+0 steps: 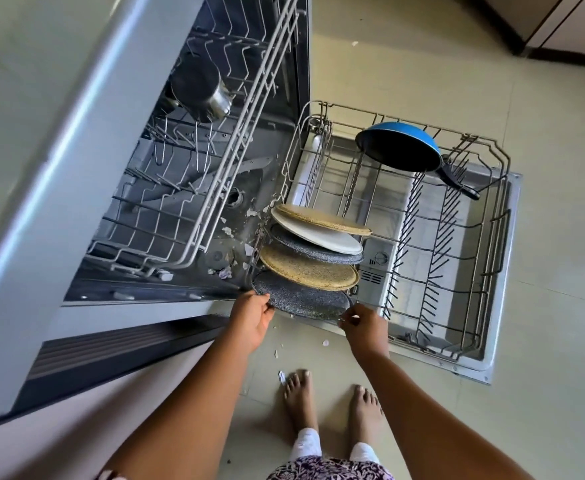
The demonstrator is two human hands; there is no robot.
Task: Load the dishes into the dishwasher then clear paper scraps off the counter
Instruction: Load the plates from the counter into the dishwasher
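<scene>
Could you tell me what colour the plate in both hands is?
The plate is dark grey with pale speckles, best seen in the head view.

The lower rack (433,258) sits pulled out over the open dishwasher door (499,348). Five plates (312,258) stand on edge in a row at its near-left side, the nearest a speckled grey plate (301,299). A blue frying pan (400,147) leans at the far side. The upper rack (242,133) holds a steel pot (201,88). Paper scraps (325,342) and two bare feet (299,393) rest on the tiled floor (544,98).
</scene>
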